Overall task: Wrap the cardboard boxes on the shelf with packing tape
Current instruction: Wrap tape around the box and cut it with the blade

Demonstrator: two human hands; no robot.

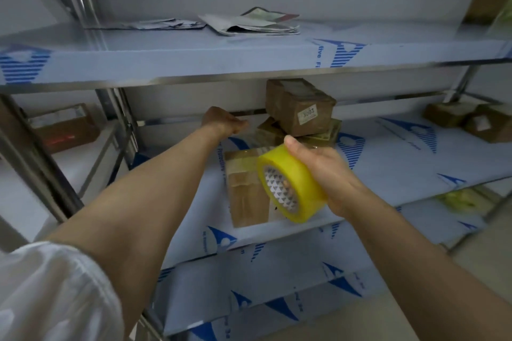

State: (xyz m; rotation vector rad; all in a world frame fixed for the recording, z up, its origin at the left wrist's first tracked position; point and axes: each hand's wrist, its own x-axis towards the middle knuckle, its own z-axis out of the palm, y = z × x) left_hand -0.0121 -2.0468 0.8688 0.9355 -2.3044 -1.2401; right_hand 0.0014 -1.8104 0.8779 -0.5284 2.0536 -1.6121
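Yellow tape roll (pixel 300 173), patterned core, in right hand (pixel 331 171); brown cardboard box (pixel 243 191) behind.

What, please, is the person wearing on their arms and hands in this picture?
There are no gloves on the left hand or the right hand. A loose white sleeve covers the left upper arm, ending about the elbow. Both forearms are uncovered, with no watch or wristband visible.

Only readable stuff: sticker (pixel 308 114) on the top stacked box (pixel 293 102) is showing "3303"-ish, shelf film (pixel 318 59) is showing "tive F".
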